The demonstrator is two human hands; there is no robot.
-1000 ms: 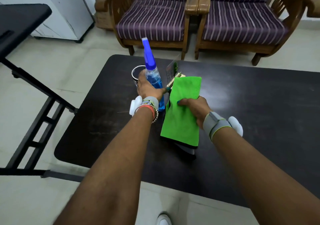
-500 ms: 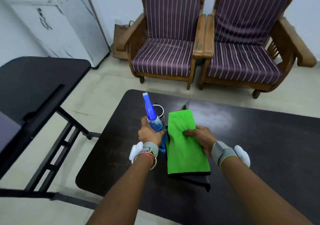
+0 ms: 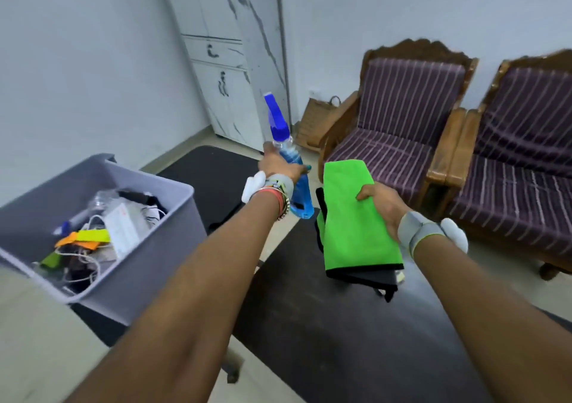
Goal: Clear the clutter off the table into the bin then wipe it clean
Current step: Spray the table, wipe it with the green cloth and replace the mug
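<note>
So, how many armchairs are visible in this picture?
2. The first armchair stands behind the green cloth; the second armchair stands beside it, cut off by the frame edge. None seems hidden.

Two striped armchairs [image 3: 396, 142] [image 3: 520, 186], two dark tables [image 3: 340, 325] [image 3: 213, 179], one grey bin [image 3: 148, 278], one spray bottle [image 3: 301, 195], one green cloth [image 3: 356, 226].

Single wide-angle view from a head-worn camera, facing forward and down, framing slightly tilted. Close over both forearms, left hand [image 3: 278, 167] and right hand [image 3: 383, 207] near mid-frame. Dark table [image 3: 309, 325] just below, grey bin [image 3: 148, 278] at left, striped chairs [image 3: 387, 155] and white wall [image 3: 93, 62] farther off.
</note>
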